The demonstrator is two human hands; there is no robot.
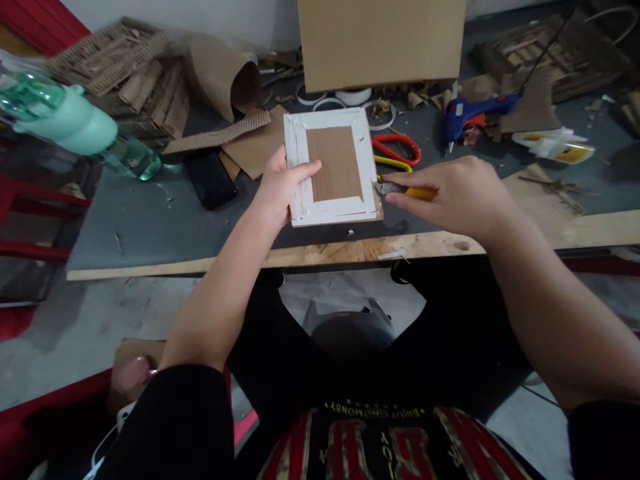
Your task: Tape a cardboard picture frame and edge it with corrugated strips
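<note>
My left hand (pixel 283 183) grips a small cardboard frame (pixel 336 212) by its left side, the thumb lying across the front. White strips cover the frame's border, and brown cardboard shows in its middle. In my right hand (pixel 450 193) is a yellow utility knife (pixel 423 193), its metal tip at the frame's lower right edge. Bare brown cardboard shows at that lower right corner. Behind the knife lie scissors with red and yellow handles (pixel 400 150), partly hidden by the frame and my hand.
A blue glue gun (pixel 475 113) and a white glue bottle (pixel 555 145) lie to the right. A black phone (pixel 210 179), a green water bottle (pixel 85 123) and stacked corrugated pieces (pixel 135 87) are left. A cardboard box (pixel 383 40) stands behind; a wooden strip (pixel 340 250) edges the table.
</note>
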